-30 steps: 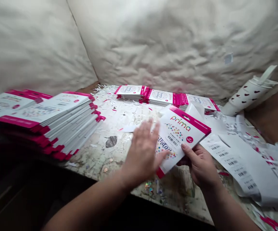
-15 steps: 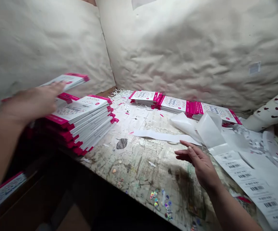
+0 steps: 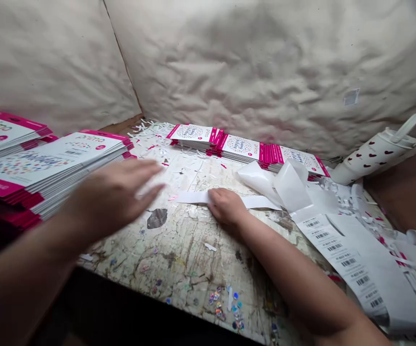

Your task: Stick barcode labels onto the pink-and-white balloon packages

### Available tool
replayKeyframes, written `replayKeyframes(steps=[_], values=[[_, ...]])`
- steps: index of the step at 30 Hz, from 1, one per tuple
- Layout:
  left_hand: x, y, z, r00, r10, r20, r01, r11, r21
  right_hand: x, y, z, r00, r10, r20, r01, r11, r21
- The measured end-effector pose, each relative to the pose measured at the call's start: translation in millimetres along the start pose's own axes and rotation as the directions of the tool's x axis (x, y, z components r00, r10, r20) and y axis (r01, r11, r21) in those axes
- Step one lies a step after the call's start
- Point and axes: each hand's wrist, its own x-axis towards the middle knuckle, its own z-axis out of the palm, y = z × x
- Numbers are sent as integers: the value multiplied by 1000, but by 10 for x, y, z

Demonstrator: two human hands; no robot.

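Observation:
My left hand point(image 3: 117, 199), a little blurred, is held above the table beside the tall stack of pink-and-white printed packets point(image 3: 35, 163). Its fingers stretch forward with the thumb apart, and nothing shows in it. Farther right, my right hand point(image 3: 226, 204) rests on a long white paper strip point(image 3: 260, 202), its fingers curled over the strip and closed on it. The strip lies flat on the table and shows on both sides of the hand. Another pile of packets point(image 3: 2, 129) sits at the far left.
Smaller packet piles point(image 3: 240, 145) line the back wall. A ribbon of barcode labels point(image 3: 341, 257) and loose backing paper point(image 3: 290, 185) spread over the right side. A white tumbler with hearts point(image 3: 370, 156) leans at the back right. Shiny confetti point(image 3: 235, 307) lies near the front edge.
My left hand has let go of the packets it held over the stack and moved right. My right hand has moved left and closed on the paper strip. The view has swung right.

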Motion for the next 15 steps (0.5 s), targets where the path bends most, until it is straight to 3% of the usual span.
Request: replayKeyframes(steps=[2,5,7,10,11,13,15], values=[[90,297,417,988,137,72,-137,991,-7,130,-60,23,999,24,37,-23,999,-29],[185,453,799,979,145,142,-141,989,-38,131,-116,-75,997,68,31,-67,997,-38],[251,442,809,973,131,190,-104,984,-146,30,-170,-247,997,79,8,-78,996,-34],[320,367,538,931,82,356,90,893,-440,-238,-210,-615,995,98,-9,-96,988,123],[325,327,426,890,64,452,202,833,-515,-357,-186,-741,994,104,17,-105,969,224],[305,224,272,751,72,656,426,706,-566,-632,-52,-948,979,113,169,-180,869,461],[262,118,282,603,114,789,574,626,-529,-924,179,-1049,898,113,425,-374,703,605]])
